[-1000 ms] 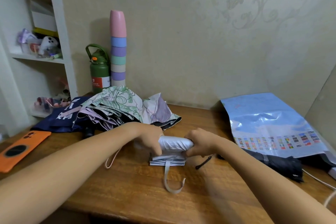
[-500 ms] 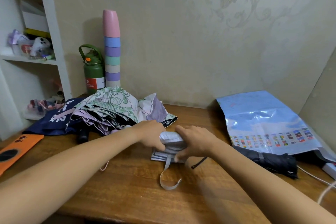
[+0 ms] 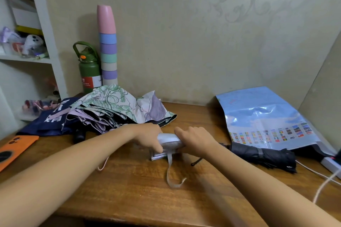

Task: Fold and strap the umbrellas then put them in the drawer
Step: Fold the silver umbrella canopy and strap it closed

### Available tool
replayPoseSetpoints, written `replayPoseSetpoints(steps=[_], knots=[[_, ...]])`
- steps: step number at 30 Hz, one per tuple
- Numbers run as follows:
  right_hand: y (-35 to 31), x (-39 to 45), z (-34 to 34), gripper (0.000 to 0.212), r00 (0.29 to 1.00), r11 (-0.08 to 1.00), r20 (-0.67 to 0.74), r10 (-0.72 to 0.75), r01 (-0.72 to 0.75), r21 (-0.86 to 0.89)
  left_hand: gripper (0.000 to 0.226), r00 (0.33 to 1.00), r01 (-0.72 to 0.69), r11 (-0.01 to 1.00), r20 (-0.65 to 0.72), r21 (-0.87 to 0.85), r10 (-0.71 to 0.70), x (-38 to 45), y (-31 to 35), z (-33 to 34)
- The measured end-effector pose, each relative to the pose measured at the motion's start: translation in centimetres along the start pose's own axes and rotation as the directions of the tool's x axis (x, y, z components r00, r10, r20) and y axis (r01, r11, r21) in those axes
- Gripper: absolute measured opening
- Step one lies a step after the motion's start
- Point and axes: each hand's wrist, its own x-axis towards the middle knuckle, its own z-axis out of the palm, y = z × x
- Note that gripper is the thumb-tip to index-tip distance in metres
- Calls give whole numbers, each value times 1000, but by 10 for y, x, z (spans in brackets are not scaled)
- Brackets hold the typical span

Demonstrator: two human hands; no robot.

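A folded silver-grey umbrella [image 3: 168, 143] lies on the wooden desk [image 3: 140, 190] in the middle. My left hand [image 3: 147, 137] grips its left end and my right hand [image 3: 196, 139] grips its right end. Its grey strap [image 3: 170, 173] hangs loose toward me, curling on the desk. A floral umbrella [image 3: 118, 105] lies unfolded in a heap behind my left hand, over a navy one [image 3: 46, 121]. A black umbrella [image 3: 263, 155], rolled up, lies to the right. No drawer is visible.
An orange phone [image 3: 14, 147] lies at the left edge. A green bottle [image 3: 89, 72] and a stack of coloured cups [image 3: 108, 46] stand by the wall. A blue plastic bag [image 3: 263, 118] lies at the right, with a white power strip [image 3: 330, 164] and cables beyond. Shelves [image 3: 46, 42] rise on the left.
My right hand slid left along the silver-grey umbrella toward my left hand, then eased back slightly. The strap stays loose on the desk. The view shifted a little.
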Motion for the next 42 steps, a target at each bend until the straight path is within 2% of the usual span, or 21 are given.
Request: replayPoseSetpoints(steps=[3,5,6,8,10,11,13,15,18,21,22,24,26,28,30,32,34,36,38,40,42], knots=[[-3,-1,3,35,999,999,-30,10,-9,39,25,991,32,990,136,-139,-13,-5,-2,0],[-3,-1,1,33,998,991,49,33,-39,124,27,989,-6,993,145,-116,23,-4,-3,1],[-2,-1,-1,34,993,983,106,47,-65,171,29,992,-58,997,110,-50,64,-3,-3,2],[1,2,-4,37,972,953,224,73,-134,272,34,987,-158,969,-12,188,163,-3,-1,6],[6,3,-6,38,951,921,301,69,-177,348,42,966,-158,887,-120,434,230,-4,4,13],[8,3,-7,35,942,902,331,57,-191,387,44,952,-141,851,-169,505,257,-3,6,18],[13,3,-12,31,914,860,404,29,-228,456,38,926,-137,845,-236,518,295,0,7,26],[12,4,-14,35,906,862,424,2,-217,459,32,936,-140,892,-238,429,261,1,4,25],[3,5,-11,51,970,966,243,5,-67,250,27,971,-143,960,-153,242,184,2,-2,19],[-6,2,-10,50,996,995,93,-10,0,100,17,990,-133,984,29,-121,137,0,-6,17],[-7,2,-10,46,996,995,93,-4,-6,99,14,988,-86,968,105,-236,113,-3,-6,16],[-8,2,-11,40,988,985,154,19,-45,164,13,975,-42,951,193,-307,106,-6,-5,15],[-7,3,-11,37,972,971,231,39,-91,220,16,982,-88,975,146,-206,119,-3,0,17],[-4,5,-10,35,950,950,306,58,-147,276,26,992,-126,988,4,87,126,1,7,22],[3,7,-9,41,915,893,397,75,-239,381,38,980,-67,932,-153,357,129,3,15,29],[11,7,-11,46,869,818,491,66,-329,473,42,949,-34,879,-259,476,177,4,20,36],[16,9,-12,47,830,793,557,33,-361,491,35,929,-20,861,-309,508,203,5,22,41],[12,10,-9,43,850,856,526,40,-301,421,30,940,6,883,-305,469,155,6,21,44],[3,8,-6,40,926,945,371,68,-178,274,27,962,23,937,-262,348,73,9,18,44],[-5,4,-1,39,986,990,156,55,-74,117,23,979,-8,991,-199,132,34,10,12,43],[-8,2,2,35,999,998,31,27,-28,55,18,995,-71,992,-72,-108,63,6,8,39]])
